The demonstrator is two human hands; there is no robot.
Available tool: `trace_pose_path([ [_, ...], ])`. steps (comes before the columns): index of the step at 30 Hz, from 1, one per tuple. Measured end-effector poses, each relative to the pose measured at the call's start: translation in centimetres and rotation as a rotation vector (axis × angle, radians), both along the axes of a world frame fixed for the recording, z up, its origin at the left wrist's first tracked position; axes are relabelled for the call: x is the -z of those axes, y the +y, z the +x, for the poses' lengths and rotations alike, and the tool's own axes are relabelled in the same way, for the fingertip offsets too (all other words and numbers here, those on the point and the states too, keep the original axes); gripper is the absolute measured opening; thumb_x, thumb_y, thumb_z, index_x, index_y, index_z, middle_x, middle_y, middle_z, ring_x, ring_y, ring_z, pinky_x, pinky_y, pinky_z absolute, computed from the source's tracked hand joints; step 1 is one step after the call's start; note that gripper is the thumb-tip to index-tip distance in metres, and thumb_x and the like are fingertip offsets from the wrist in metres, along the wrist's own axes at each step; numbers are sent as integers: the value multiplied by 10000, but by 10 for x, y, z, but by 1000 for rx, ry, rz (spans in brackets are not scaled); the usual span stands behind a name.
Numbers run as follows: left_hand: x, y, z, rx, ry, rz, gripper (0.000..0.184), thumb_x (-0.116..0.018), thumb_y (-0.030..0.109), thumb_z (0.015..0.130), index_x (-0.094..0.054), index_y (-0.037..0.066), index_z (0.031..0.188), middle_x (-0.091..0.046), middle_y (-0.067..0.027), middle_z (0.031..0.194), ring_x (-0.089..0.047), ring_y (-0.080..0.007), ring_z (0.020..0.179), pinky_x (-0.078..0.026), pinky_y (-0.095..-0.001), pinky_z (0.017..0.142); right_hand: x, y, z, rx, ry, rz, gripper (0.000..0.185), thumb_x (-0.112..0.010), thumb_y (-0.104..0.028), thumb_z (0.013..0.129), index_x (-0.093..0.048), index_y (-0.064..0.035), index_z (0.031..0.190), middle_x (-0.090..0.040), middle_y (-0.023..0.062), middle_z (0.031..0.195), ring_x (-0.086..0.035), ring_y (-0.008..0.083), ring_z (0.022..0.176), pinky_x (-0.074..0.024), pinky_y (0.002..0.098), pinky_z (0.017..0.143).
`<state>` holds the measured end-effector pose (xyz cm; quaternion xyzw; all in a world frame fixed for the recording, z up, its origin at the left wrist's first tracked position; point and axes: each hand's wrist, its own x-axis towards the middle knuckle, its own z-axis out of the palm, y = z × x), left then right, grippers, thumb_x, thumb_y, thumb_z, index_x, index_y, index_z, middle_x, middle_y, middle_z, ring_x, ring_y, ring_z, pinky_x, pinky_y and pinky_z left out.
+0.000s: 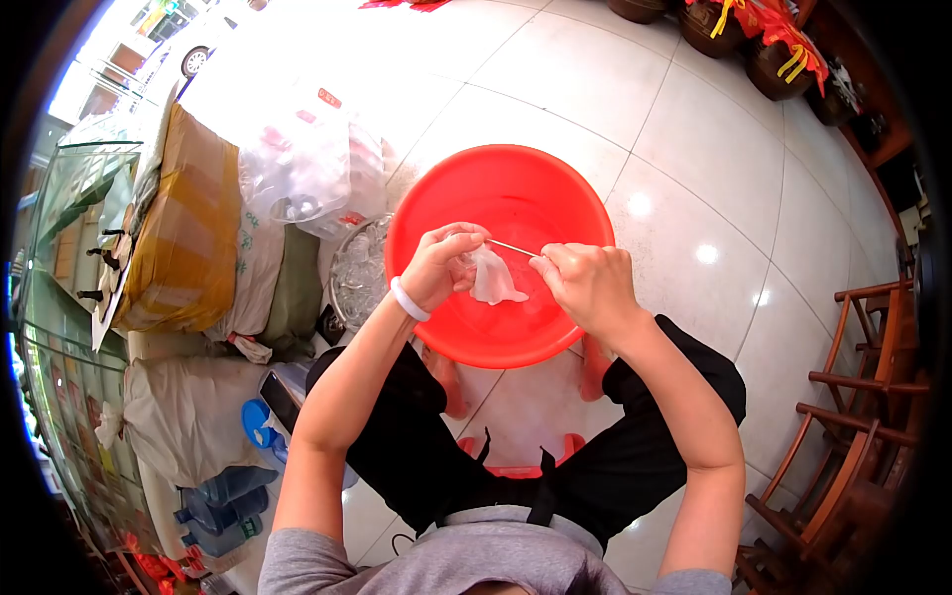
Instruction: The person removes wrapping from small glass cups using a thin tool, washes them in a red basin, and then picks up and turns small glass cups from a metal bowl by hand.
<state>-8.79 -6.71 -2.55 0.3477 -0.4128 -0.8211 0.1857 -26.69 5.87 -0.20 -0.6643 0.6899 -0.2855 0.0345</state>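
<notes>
Both my hands are over a red plastic basin [436,327] on the floor between my feet. A thin, straight, pale stick [514,248] spans the gap between them. My left hand [441,266], with a white band on its wrist, is closed, pinching the stick's left end between thumb and finger. Below those fingers hangs a limp white piece, like wet tissue or thin cloth [493,278]; its upper part is hidden by the hand. My right hand [593,283] is closed around the stick's right end, knuckles up.
Left of the basin stands a round container of clear glass-like pieces [359,273]. Plastic bags [307,169], a taped cardboard box [188,223] and a dark phone [282,400] lie further left. Wooden chairs [843,426] stand right; dark jars with red covers [778,67] are at the back right.
</notes>
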Motion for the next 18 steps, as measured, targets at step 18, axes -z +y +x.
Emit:
trace_pose_path([
  [18,4,1,-3,41,-31,-63,277,-490,293,930,-559,25,948,-561,-48,796,-424,-74,503,-296,-194,405,3,3,4,-109,32,-17,234,-625,-239,795,-584,-73,634,-569,81,537,-572,240,455,-420,353,414],
])
